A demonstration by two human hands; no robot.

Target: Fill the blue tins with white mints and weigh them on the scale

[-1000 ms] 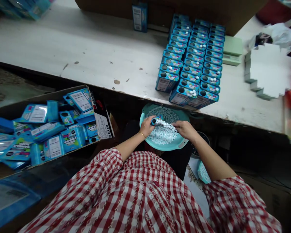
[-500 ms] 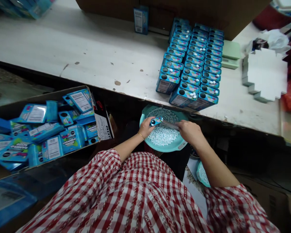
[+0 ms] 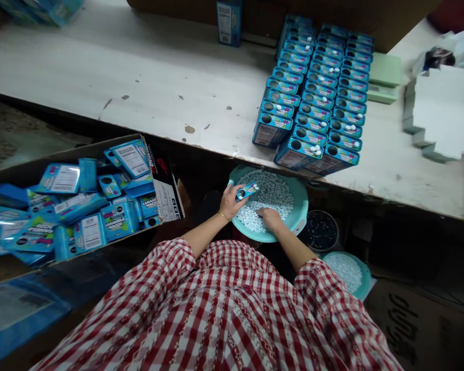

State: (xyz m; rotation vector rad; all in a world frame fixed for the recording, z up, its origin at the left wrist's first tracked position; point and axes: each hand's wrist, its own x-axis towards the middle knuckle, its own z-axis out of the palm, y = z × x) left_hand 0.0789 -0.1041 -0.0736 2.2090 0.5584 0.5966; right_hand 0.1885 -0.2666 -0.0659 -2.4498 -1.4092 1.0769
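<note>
In my left hand (image 3: 230, 202) is a small blue candy box (image 3: 247, 191), its printed end with a dark round spot facing up. My fingers are wrapped around it over the left part of a turquoise basin (image 3: 302, 208). Small white candies (image 3: 272, 188) fill much of the basin. My right hand (image 3: 271, 219) is down at the candies, fingers curled, their tips partly hidden among them. Whatever those fingers grip, if anything, cannot be made out.
A carton (image 3: 162, 193) at the left holds many blue boxes. Rows of upright boxes (image 3: 313, 111) stand on the white table (image 3: 154, 103), beside a pale green device (image 3: 384, 77) and stacked white cartons (image 3: 446, 111). A second turquoise basin (image 3: 365, 286) and a dark round container (image 3: 320, 229) sit lower right.
My right hand has moved left and down from the basin's right side into the candies. The clear tool it held near the box is no longer visible. My left hand still holds the box.
</note>
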